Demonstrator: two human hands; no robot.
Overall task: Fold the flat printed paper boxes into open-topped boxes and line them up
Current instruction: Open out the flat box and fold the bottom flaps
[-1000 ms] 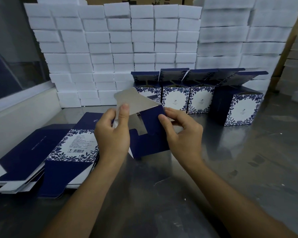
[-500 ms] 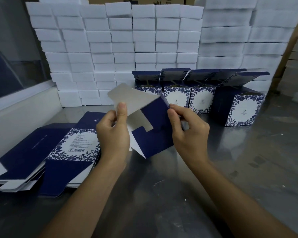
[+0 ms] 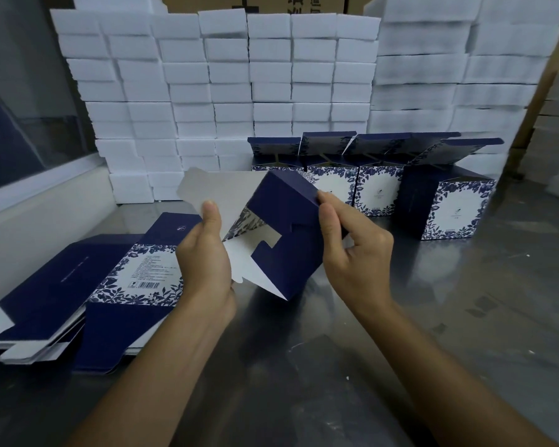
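I hold a half-formed navy paper box [image 3: 284,250] above the steel table, tilted, its bottom flaps partly interlocked and a grey inner flap sticking up to the left. My left hand [image 3: 207,253] pinches that grey flap with the thumb on top. My right hand [image 3: 349,243] grips the box's right edge between thumb and fingers. A stack of flat printed boxes [image 3: 110,285] lies at the left. Several folded boxes [image 3: 378,188] with raised lids stand in a row behind, the rightmost [image 3: 449,204] nearest me.
A wall of white foam blocks [image 3: 239,91] fills the back. More blocks stand at the far right [image 3: 555,140]. A white ledge with a glass pane [image 3: 29,195] borders the left. The steel table [image 3: 336,366] stretches in front of me.
The box has tilted and turned so its navy side and bottom flaps face me more. Both hands shifted slightly right and up with it.
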